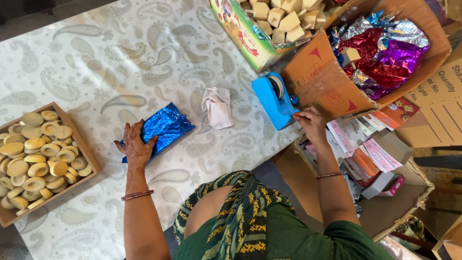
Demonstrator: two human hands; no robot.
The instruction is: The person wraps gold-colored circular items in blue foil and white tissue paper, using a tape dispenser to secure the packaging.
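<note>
Tabletop (120,58): covered by a pale cloth with grey paisley print, spanning the left and centre of the scene

Large brown carton (423,62), far right: open, tilted toward the person, filled with crumpled foil sheets (385,53) in red, purple, silver and blue

Wooden tray (89,154), near left edge of the tabletop: holds a heap of round cream-coloured cakes (38,159), packed close and overlapping

Printed green box (245,38), far centre: open, holding pale blocks (288,19) piled loosely; it touches the large carton's flap

Low carton (409,192), near right, beside the tabletop edge: contains small flat printed packets (370,144) in pink, white and orange

Blue foil parcel (166,126), centre-left of the tabletop: flat, shiny, creased, lying well apart from the tray and near the white cloth

Blue tape dispenser (275,100), centre-right of the tabletop, just in front of the large carton's flap

White cloth (217,107): crumpled, between the foil parcel and the tape dispenser, touching neither

Left hand (137,144): palm down, fingers spread flat over the near-left end of the blue foil parcel, pressing it to the tabletop; grip wide, not closed round it

Right hand (312,123): at the near-right end of the tape dispenser, fingertips pinched narrow at the dispenser's edge; whether tape lies in the grip, cannot tell
</note>
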